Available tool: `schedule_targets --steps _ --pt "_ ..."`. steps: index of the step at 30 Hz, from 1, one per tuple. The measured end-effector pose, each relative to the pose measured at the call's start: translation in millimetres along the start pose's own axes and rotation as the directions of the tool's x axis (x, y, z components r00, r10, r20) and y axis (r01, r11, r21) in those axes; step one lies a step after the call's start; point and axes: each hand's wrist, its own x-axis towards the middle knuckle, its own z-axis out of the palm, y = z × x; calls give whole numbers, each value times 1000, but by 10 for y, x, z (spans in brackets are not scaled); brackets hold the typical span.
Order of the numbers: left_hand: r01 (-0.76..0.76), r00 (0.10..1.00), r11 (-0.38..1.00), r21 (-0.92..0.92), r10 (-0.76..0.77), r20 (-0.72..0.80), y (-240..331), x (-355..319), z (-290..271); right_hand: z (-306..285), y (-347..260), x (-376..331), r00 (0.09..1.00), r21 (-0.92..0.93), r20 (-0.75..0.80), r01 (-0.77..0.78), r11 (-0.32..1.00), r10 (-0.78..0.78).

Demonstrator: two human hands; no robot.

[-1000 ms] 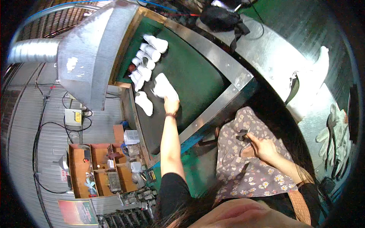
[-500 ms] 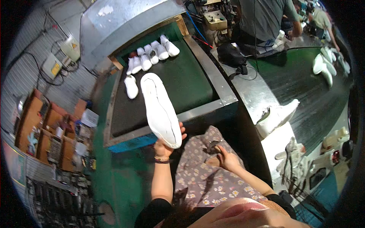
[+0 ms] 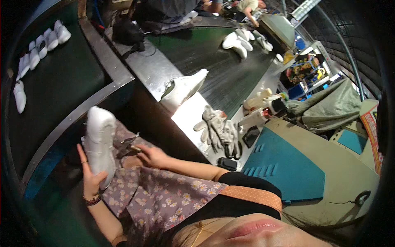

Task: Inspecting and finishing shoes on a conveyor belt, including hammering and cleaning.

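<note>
A white shoe stands nearly upright in my left hand, toe end up. My thumb lies across its lower end and a finger stretches along its left side. Just right of the shoe, over the flowered apron, my right hand is closed around a small tool. A thin metal part shows by that tool, but its exact kind is not clear. The right hand and the shoe are apart.
Several white shoes line the belt at left. Another white shoe rests on the metal ledge of the right belt. Gloves and a black box lie nearer me. Beyond are more shoes and people working.
The view has swung right. The shoe in my left hand has turned from its sole to its side and upper, and sits nearer my right hand, which keeps its grip on the tool.
</note>
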Motion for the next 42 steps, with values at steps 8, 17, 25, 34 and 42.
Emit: schedule_targets --steps 8,17,25,34,42 --pt "393 919 883 257 -379 -107 -504 -148 -171 120 294 -350 994 184 4 110 977 -113" --pt "242 964 837 491 -264 -24 -518 -153 -300 -594 -417 26 915 315 -388 242 918 -108" --pt "329 936 780 532 -342 -78 -489 -208 -91 -422 -506 152 868 -114 5 495 862 -497" --pt "326 942 707 627 -296 -157 -466 -260 -54 -178 -514 54 767 61 -239 624 779 -596" --pt "341 939 641 687 -273 -211 -498 -319 2 -285 -768 -21 878 186 -141 477 859 -458"
